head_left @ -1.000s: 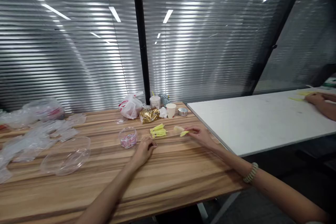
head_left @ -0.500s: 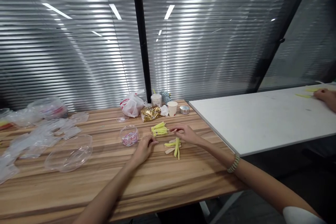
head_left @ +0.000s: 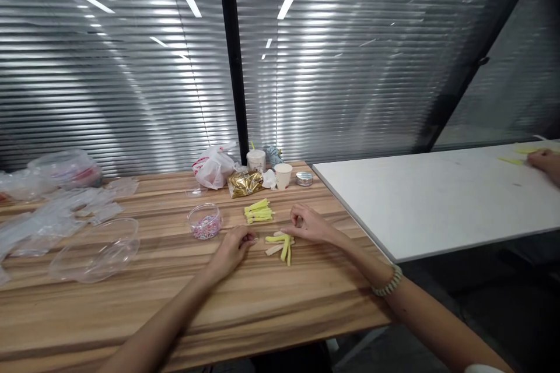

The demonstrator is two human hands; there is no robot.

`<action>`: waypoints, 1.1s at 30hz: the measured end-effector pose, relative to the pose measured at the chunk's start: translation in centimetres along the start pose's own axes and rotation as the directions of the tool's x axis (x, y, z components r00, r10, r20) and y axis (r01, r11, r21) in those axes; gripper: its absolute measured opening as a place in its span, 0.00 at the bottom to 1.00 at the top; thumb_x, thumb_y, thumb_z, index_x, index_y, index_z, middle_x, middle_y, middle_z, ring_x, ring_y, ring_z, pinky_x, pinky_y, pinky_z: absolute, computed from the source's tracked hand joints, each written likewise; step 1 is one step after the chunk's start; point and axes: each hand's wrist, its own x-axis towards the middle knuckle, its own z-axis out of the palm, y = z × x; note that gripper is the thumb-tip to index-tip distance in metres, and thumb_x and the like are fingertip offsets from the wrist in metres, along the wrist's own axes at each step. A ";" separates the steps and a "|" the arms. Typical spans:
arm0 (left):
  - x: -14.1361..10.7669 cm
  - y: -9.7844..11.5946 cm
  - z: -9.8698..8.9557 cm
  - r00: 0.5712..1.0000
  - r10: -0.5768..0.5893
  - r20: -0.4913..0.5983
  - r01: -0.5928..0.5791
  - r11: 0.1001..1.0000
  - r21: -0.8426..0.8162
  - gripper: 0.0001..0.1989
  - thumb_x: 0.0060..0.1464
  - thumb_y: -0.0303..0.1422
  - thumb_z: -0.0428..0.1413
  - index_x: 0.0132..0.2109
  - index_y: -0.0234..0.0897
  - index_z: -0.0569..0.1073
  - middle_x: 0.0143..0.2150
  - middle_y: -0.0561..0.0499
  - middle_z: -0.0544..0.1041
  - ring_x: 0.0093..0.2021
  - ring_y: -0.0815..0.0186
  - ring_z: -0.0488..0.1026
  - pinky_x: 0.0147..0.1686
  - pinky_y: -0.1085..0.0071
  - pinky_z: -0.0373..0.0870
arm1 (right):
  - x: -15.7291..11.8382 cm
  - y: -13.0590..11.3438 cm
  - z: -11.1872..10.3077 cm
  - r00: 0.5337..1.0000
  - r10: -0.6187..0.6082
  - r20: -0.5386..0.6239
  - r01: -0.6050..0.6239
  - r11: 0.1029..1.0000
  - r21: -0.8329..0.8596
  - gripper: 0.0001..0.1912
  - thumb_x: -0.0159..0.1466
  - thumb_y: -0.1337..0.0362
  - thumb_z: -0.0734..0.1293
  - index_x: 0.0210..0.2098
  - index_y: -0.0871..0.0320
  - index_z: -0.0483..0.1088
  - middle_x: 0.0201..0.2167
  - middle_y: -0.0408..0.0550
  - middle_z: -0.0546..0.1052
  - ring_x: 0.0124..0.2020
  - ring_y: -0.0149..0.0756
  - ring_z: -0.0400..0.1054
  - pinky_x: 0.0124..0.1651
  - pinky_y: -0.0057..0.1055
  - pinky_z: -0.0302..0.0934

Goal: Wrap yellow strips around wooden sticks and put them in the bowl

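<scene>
My left hand (head_left: pixel 234 247) rests low over the wooden table with thumb and fingers pinched together. Something small and pale shows at its fingertips, too tiny to name. Just right of it lies a loose pile of soft yellow strips (head_left: pixel 285 247) and beige strips (head_left: pixel 274 249). My right hand (head_left: pixel 310 225) reaches in from the right, its fingertips closed on the upper end of a yellow strip in that pile. Behind both hands sit yellow bundles (head_left: pixel 258 211), tied near one end. A clear round tub (head_left: pixel 205 221) of small pink and purple bands stands left of my left hand.
A clear lid (head_left: pixel 96 250) and crumpled plastic bags (head_left: pixel 65 215) lie on the left. Along the back are a white bag (head_left: pixel 213 168), a gold packet (head_left: pixel 245 183), a paper cup (head_left: pixel 283 175) and a round tin (head_left: pixel 304 178). Another person's hand (head_left: pixel 545 161) is over the white table (head_left: pixel 429 204).
My right hand has moved from beside the tied bundles down to the loose strips. My left hand keeps its pinch near the same place. The view has shifted slightly.
</scene>
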 end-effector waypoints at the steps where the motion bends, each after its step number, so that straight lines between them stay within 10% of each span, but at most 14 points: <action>1: -0.1 0.1 0.0 1.000 -0.005 -0.002 0.005 1.000 -0.003 0.06 0.54 0.30 0.49 0.36 0.34 0.70 0.32 0.48 0.72 0.34 0.66 0.68 0.36 0.72 0.63 | 0.0 0.0 -0.2 1.000 -0.005 0.028 0.005 1.000 0.000 0.22 0.53 0.46 0.64 0.24 0.62 0.64 0.28 0.44 0.66 0.32 0.26 0.58 0.35 0.22 0.53; 18: 1.2 1.7 1.3 0.985 0.171 0.023 -0.172 0.950 0.262 0.13 0.56 0.39 0.47 0.38 0.36 0.71 0.39 0.46 0.69 0.41 0.63 0.65 0.40 0.68 0.61 | -0.6 -1.1 1.6 0.983 -0.161 0.082 0.157 0.986 0.057 0.08 0.54 0.60 0.67 0.31 0.58 0.70 0.37 0.46 0.66 0.43 0.31 0.57 0.48 0.30 0.54; 33: 1.1 1.4 1.1 0.996 0.086 0.010 -0.085 0.996 -0.012 0.10 0.56 0.35 0.49 0.39 0.37 0.72 0.38 0.48 0.74 0.40 0.65 0.68 0.41 0.70 0.62 | -0.5 -2.0 1.9 0.995 -0.014 -0.097 0.050 0.925 0.376 0.12 0.60 0.59 0.61 0.38 0.60 0.67 0.37 0.45 0.72 0.39 0.27 0.65 0.44 0.25 0.60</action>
